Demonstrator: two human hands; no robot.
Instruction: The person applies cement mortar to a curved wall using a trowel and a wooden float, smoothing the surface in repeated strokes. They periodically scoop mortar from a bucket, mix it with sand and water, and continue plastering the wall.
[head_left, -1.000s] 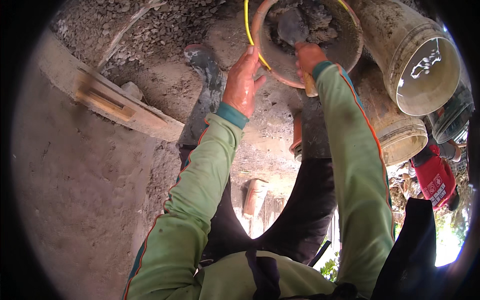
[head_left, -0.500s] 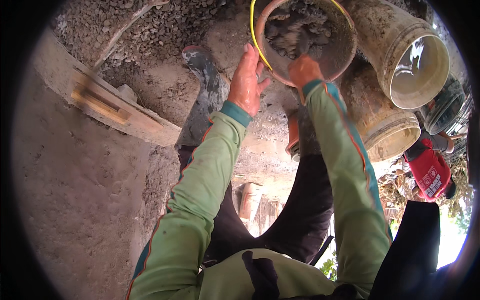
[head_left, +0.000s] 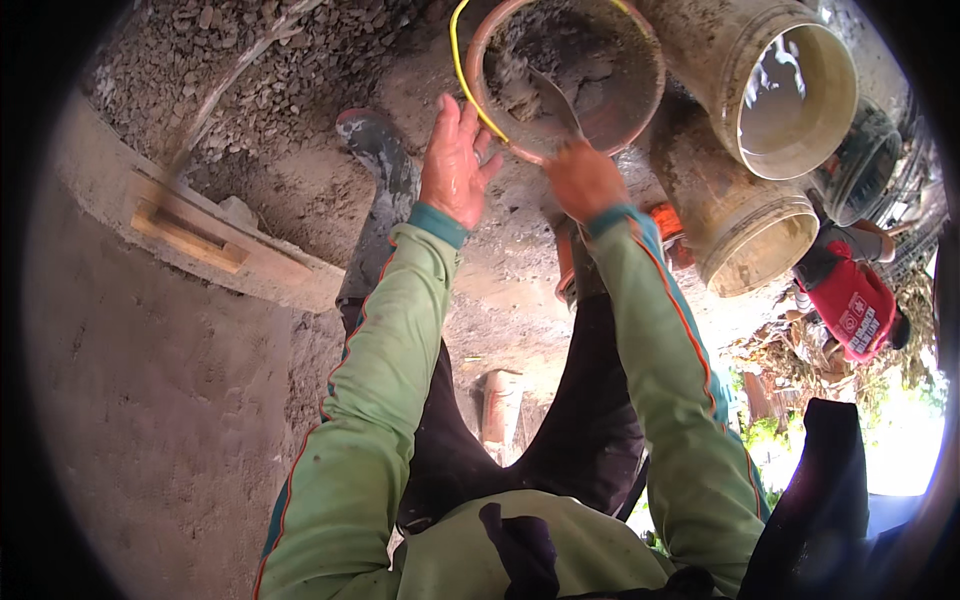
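Between my boots and just beyond them stands a round reddish-brown bucket (head_left: 640, 125), with a yellow handle (head_left: 459, 60) hanging over its left side. Wet grey mortar (head_left: 515, 85) lies inside it. My right hand (head_left: 587, 180), a little blurred, is closed round the handle end of a trowel. The trowel's metal blade (head_left: 556, 103) reaches over the rim into the mortar. My left hand (head_left: 455, 165) is open at the bucket's left side, fingers apart, near the yellow handle; whether it touches the bucket I cannot tell.
Two large dirty buckets (head_left: 800, 110) lie on the right, mouths toward me. A wooden float (head_left: 190, 232) lies on a ledge at the left, near gravel (head_left: 250, 90). A person in a red shirt (head_left: 850, 300) is at the far right.
The bucket and my hands appear further left, as the whole view has shifted. My right hand has turned, and the trowel blade now shows inside the bucket. My left hand stays open.
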